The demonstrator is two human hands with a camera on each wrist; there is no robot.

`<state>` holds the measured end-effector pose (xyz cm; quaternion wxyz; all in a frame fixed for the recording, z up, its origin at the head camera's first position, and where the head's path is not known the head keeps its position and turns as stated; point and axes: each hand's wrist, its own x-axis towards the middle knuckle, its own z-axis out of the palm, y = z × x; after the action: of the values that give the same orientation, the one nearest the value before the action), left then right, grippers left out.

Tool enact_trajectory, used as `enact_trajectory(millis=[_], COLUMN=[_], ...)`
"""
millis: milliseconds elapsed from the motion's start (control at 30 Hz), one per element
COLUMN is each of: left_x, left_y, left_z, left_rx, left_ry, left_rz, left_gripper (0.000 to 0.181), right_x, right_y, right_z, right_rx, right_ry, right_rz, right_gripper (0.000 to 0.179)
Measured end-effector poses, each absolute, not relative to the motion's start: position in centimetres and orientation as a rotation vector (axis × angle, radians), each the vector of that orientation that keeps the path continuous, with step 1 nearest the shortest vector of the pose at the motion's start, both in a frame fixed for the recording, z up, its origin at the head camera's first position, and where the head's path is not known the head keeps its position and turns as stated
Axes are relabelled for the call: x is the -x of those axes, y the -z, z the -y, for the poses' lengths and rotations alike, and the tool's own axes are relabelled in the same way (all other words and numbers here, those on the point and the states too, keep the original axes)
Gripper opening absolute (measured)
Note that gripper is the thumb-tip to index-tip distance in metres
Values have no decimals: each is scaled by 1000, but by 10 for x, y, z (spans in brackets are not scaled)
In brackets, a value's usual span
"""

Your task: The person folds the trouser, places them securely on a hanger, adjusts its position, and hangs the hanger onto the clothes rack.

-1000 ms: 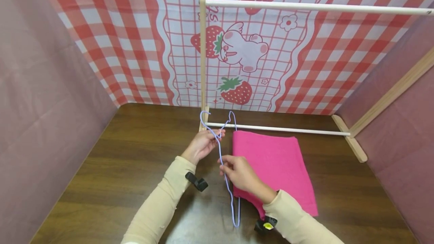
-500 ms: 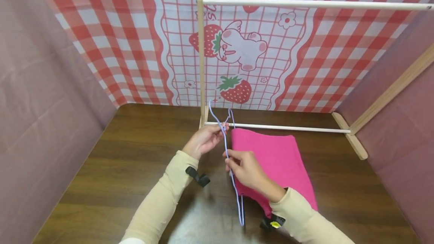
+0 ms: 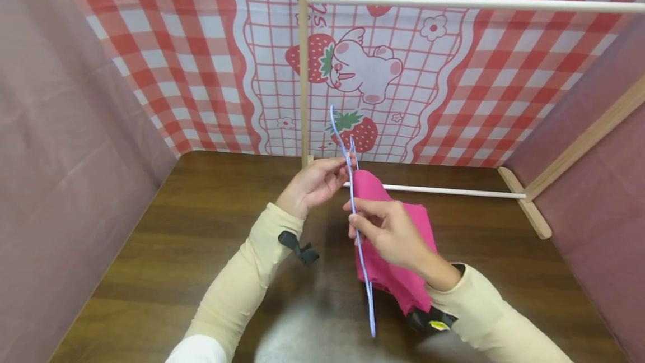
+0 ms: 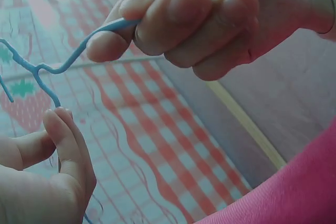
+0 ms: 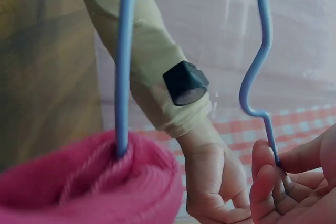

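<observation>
A lavender-blue wire clothes hanger [image 3: 372,318] is held up on edge above the table, hook end toward the backdrop. My left hand [image 3: 322,185] pinches it just below the hook. Further down its near side, my right hand [image 3: 395,237] pinches the sloping arm between thumb and fingers. A folded bright pink cloth [image 3: 403,284] hangs over the hanger's bar, partly behind my right hand; its kind cannot be told. In the left wrist view, both hands grip the blue wire. The right wrist view shows the pink cloth [image 5: 89,182] bunched around the bar.
Behind the hands stands a rack with a wooden post [image 3: 304,71], a white top rod [image 3: 453,2] and a low white rod [image 3: 453,190]. Its right foot [image 3: 526,206] sits on the brown wooden table [image 3: 151,251]. A red-and-white checked backdrop [image 3: 211,66] and pink side curtains surround it.
Both hands have moved right and up with the hanger, its hook now higher against the backdrop. The pink cloth, earlier spread broad and flat, now looks narrower and hangs in folds.
</observation>
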<state>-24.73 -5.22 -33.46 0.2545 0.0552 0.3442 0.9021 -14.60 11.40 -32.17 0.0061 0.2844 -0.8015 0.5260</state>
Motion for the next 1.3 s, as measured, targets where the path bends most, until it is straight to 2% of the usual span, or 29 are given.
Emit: enact_trajectory(millis=[300, 533, 933, 1133, 1300], left_x=[249, 260, 285, 298, 307], left_y=[286, 252, 210, 192, 182], left_z=[39, 20, -2, -6, -7], left_rx=[-201, -174, -119, -44, -11], left_ry=[-2464, -2503, -2635, -2692, -2747], left_rz=[-930, -930, -981, -983, -1033], left_gripper=[27, 28, 19, 32, 24], right_x=[141, 149, 181, 205, 227], right_y=[264, 229, 186, 167, 153], right_z=[-131, -151, -176, -185, -194], right_rx=[-896, -788, -623, -616, -614], right_ry=[-1515, -1336, -1142, -971, -829], right_rz=[2495, 2572, 2663, 2721, 2799], right_gripper=[20, 18, 24, 25, 27])
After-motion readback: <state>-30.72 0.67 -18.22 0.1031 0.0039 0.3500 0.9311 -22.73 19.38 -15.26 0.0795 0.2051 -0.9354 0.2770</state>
